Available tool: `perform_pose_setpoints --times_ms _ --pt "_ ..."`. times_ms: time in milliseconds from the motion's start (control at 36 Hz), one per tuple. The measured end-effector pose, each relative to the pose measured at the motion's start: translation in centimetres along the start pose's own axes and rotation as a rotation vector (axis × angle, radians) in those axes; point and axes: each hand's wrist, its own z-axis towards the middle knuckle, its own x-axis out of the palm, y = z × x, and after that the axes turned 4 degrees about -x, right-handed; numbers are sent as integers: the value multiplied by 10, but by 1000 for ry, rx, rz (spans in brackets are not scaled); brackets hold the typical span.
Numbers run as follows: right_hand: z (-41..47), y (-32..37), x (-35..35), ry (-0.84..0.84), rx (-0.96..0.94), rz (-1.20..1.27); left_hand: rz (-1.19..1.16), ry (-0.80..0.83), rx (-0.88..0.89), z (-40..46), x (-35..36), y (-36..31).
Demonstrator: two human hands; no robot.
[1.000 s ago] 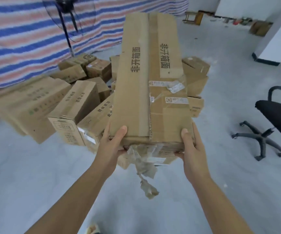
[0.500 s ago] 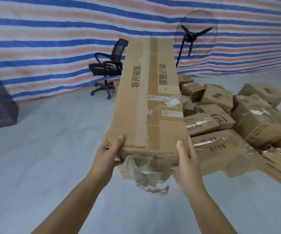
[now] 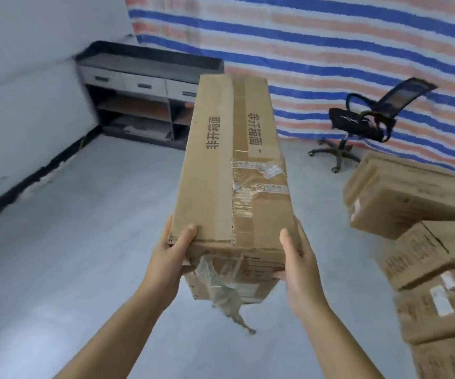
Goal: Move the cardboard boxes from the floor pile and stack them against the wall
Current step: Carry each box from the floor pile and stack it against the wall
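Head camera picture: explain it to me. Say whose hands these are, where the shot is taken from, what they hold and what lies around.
No machine here: a person wears a camera on the head, looking forward and down, so the two bare arms reaching in from below are their own. The left hand and right hand grip the near end of a long cardboard box, thumbs on top, fingers underneath. It is lifted clear of the grey floor, and torn clear tape hangs from its near end. On the right lies the pile of boxes. Ahead stand a dark shelf unit with drawers, a black office chair and a striped tarp. A white wall runs along the left.
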Motion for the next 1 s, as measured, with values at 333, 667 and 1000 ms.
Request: perform_pose_setpoints --times_ms 333,667,1000 --pt "34 -7 190 599 12 -92 -221 -488 35 0 -152 -9" --pt "31 -13 374 1136 53 -169 -427 -1007 91 -16 -250 -12" --pt "-110 -43 520 1532 82 -269 -566 -1419 102 -112 -377 15"
